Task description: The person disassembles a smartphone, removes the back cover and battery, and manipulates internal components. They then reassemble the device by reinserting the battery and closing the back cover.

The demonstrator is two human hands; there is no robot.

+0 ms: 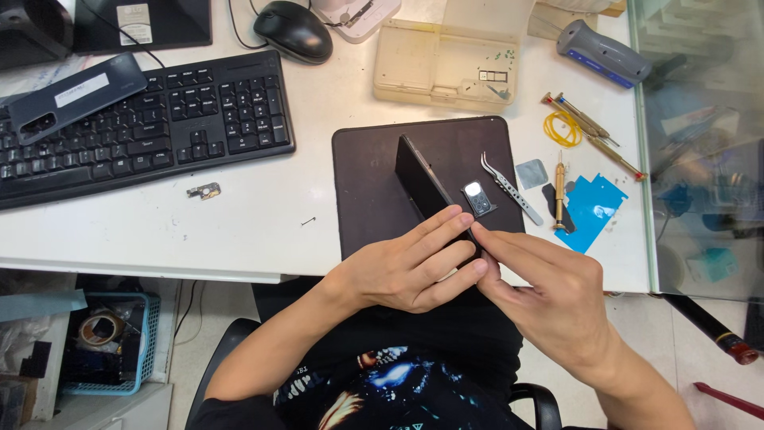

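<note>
You've got the dark phone (pixel 420 185) tilted up on edge over the black mat (pixel 374 199) at the desk's front edge. Left hand (pixel 402 267) fingers clamped on its lower end; right hand (pixel 549 291) fingertips pinched at the same corner, probably working the edge. Next move needs steady grip. Contact point hidden behind fingers. Tweezers (pixel 509 187) lie beside.

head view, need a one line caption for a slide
Both hands, left hand and right hand, hold a dark phone tilted over a black mat, tweezers alongside.
</note>
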